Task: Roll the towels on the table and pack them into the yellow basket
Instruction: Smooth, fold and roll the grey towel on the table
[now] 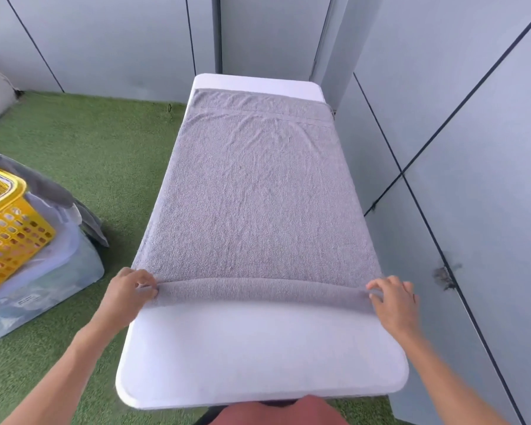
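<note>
Grey wall panels and green artificial turf are framing a white desk point(258, 357), on which a grey towel point(255, 194) is being laid flat along its length, its near edge already turned into a thin roll. Each end of that roll is being pinched by curled fingers, the left hand point(129, 294) at one end and the right hand point(394, 302) at the other. If uneven pressure is being applied, the roll is likely to be skewed or loosened before the yellow basket point(11, 228), set on the floor at left, is reached.

Green artificial turf point(111, 154) covers floor. Clear plastic bin point(59, 280) at left. Grey panelled walls point(472, 148) behind, right.
</note>
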`<state>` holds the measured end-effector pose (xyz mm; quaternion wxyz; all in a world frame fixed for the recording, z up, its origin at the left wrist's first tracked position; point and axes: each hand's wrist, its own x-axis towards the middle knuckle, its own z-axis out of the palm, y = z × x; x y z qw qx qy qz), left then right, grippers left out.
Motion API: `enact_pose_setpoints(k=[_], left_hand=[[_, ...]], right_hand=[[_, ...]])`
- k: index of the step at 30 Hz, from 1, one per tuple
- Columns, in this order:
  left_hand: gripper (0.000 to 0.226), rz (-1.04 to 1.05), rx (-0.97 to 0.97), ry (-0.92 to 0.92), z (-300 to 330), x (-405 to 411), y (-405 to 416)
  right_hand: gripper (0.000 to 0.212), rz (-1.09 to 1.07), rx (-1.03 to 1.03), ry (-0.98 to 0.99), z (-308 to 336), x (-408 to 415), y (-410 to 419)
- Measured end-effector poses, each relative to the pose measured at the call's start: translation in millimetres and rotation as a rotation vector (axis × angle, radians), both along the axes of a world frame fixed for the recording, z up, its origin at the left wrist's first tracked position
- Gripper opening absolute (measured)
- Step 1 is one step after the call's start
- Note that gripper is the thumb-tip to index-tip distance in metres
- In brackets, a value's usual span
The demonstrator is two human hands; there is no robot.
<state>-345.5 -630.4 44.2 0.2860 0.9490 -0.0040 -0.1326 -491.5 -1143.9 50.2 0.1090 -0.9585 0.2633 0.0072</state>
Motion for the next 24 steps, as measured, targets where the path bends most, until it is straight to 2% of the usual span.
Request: enact_pose_setpoints(k=[2, 4, 7, 9, 12, 15, 17, 19, 20, 22, 23, 24], left_hand=[[0.011, -0.096, 0.201, -0.291, -3, -20, -7], [0.008, -0.157, 0.248, -0.423, -10, -42, -16], [0.047, -0.261, 0.294, -0.437, -33, -57, -20], [0.058, -0.299, 0.302, -0.43, -41, -45, -18], [0.043, -0.261, 0.259, -0.35, -38, -23, -20], [0.039, -0.288, 0.29, -0.24, -24, -10, -15], [0.043, -0.338, 0.356, -0.079, -18, -7, -8], [0.039, -0.368, 0.396, 0.167, -11, -2, -1], [0.038, -0.368, 0.341, 0.257, -7, 1, 1], [0.034, -0.286, 0.113, 0.321, -1, 9, 4], [0.033, -0.193, 0.001, 0.281, 1, 10, 3], [0.031, -0.096, -0.027, 0.183, 2, 7, 1]], right_hand=[[0.014, 0.03, -0.017, -0.091, -7, -12, 12], [0.024, 0.041, 0.088, -0.136, -16, -28, 17], [0.054, 0.1, 0.145, -0.086, -23, -40, 17], [0.057, 0.143, 0.148, -0.018, -24, -34, 12], [0.046, 0.1, 0.226, 0.055, -15, -14, 3], [0.038, 0.186, 0.23, 0.156, -3, -8, -5], [0.033, 0.224, 0.273, 0.326, 3, -14, -18], [0.033, 0.166, 0.464, 0.411, 11, -17, -26], [0.038, 0.11, 0.583, 0.369, 14, -15, -27], [0.046, -0.044, 0.732, 0.131, 14, -11, -24], [0.045, -0.095, 0.697, -0.023, 12, -10, -22], [0.042, -0.1, 0.574, -0.132, 9, -10, -19]])
